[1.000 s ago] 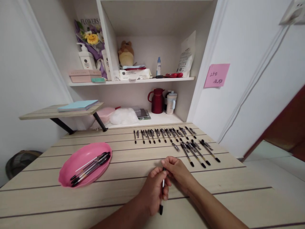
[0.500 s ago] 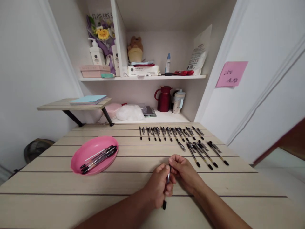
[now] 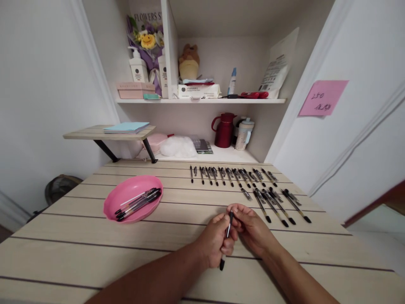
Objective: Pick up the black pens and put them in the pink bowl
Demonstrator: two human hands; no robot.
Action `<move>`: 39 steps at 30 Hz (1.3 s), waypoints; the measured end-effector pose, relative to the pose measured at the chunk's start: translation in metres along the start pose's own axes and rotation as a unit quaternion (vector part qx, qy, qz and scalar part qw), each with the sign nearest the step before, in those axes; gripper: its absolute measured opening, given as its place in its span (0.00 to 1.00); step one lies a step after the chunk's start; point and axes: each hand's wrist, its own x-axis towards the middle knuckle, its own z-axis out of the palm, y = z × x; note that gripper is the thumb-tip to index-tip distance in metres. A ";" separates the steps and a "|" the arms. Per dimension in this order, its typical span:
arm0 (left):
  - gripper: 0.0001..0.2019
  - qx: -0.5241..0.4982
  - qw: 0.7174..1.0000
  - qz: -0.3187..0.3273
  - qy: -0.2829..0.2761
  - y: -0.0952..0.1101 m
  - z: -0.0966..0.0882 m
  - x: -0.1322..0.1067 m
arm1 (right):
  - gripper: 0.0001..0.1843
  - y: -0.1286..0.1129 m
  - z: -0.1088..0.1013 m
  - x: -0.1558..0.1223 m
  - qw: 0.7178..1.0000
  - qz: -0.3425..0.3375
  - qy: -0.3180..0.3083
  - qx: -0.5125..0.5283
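Closed around the barrel of a gel pen (image 3: 228, 230) is my left hand (image 3: 215, 242), with the pen's black end sticking out below the fist. My right hand (image 3: 251, 228) pinches the upper end of that pen between thumb and fingertips; the tip is partly hidden there. Just beyond the hands lies a loose clear pen cap (image 3: 246, 194). To its right, several uncapped pens (image 3: 279, 207) are laid slantwise with caps beside them. Farther back runs a row of more pens (image 3: 229, 177) and caps.
A pink bowl (image 3: 110, 202) with several capped pens (image 3: 139, 203) stands on the left of the slatted table (image 3: 126, 245). Behind it is a small raised shelf (image 3: 82, 131) on black legs. A red jug (image 3: 224, 131) and a cup (image 3: 244, 135) stand in the cabinet.
The view has shifted, so the scene sits a little farther right. Both hands stay together on the pen; more of its upper end shows between them.
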 end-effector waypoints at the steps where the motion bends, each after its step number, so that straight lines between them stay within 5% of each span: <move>1: 0.17 0.000 1.000 -0.004 -0.008 0.001 0.000 0.000 | 0.15 -0.001 0.000 0.000 1.000 0.000 -0.004 0.007; 9: 0.15 -0.005 1.000 0.012 -0.026 0.003 -0.004 0.001 | 0.15 -0.002 0.003 0.000 1.000 0.002 0.008 0.003; 18: 0.15 -0.010 0.996 -0.042 -0.073 0.011 -0.008 0.006 | 0.12 0.002 0.005 0.001 0.998 -0.049 0.031 0.031; 22: 0.13 0.014 0.990 -0.083 -0.111 0.011 -0.012 0.005 | 0.13 -0.010 -0.012 0.010 0.992 -0.091 0.085 0.023; 25: 0.12 0.014 0.990 -0.087 -0.107 0.009 -0.013 0.005 | 0.15 -0.026 -0.039 0.019 0.971 -0.141 0.174 -0.077; 28: 0.13 -0.003 0.992 -0.087 -0.091 0.007 -0.013 0.006 | 0.14 -0.042 -0.065 0.025 0.898 -0.125 0.285 -0.311; 32: 0.13 -0.017 0.991 -0.092 -0.092 0.007 -0.013 0.007 | 0.10 -0.051 -0.081 0.027 0.699 -0.091 0.265 -0.658; 35: 0.12 -0.014 0.991 -0.095 -0.097 0.007 -0.013 0.006 | 0.11 -0.046 -0.081 0.029 0.561 -0.060 0.219 -0.796; 39: 0.12 -0.007 0.992 -0.094 -0.089 0.006 -0.012 0.006 | 0.12 -0.036 -0.083 0.032 0.485 -0.031 0.191 -0.853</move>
